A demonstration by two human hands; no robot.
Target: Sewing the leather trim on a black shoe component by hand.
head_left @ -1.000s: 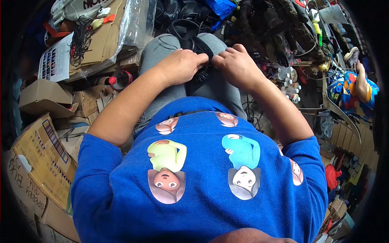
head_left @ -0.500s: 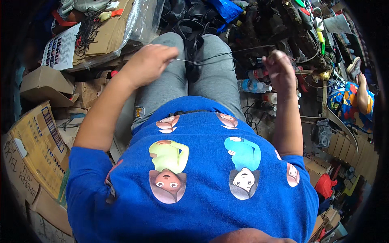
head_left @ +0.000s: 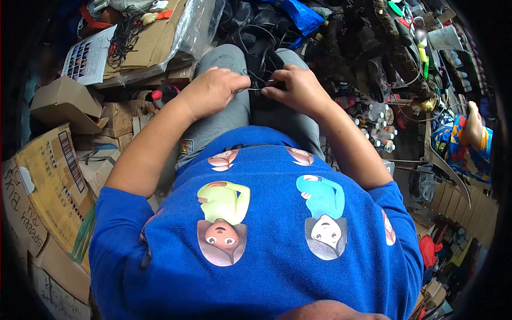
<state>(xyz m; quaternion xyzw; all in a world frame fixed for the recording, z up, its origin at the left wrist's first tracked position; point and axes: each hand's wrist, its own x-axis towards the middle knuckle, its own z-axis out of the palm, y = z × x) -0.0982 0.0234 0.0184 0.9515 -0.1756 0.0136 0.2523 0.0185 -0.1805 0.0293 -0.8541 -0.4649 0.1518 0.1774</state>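
Over my knees, my left hand (head_left: 220, 90) is closed, its fingertips pinched at a thin thread (head_left: 255, 88). Facing it across a small gap, my right hand (head_left: 298, 92) has thumb and forefinger curled together at the same fine line. A small pale sliver shows at the right fingertips, too thin to name. Between my thighs sits a black item with straps or loops (head_left: 258, 53), its kind unclear among other dark things. A dark loop of thread curls beside the left fingers.
Flattened cardboard (head_left: 154, 42) with a printed sheet (head_left: 89, 56) and tangled black cord lies at left. Below stand an open box (head_left: 64, 104) and a red-capped bottle (head_left: 157, 96). Several small bottles (head_left: 380, 125) stand at right. Another person's arm (head_left: 473, 125) shows at far right.
My hands were spread wide with the thread stretched between them. Both have come inward, the right much farther, and now nearly meet above my lap.
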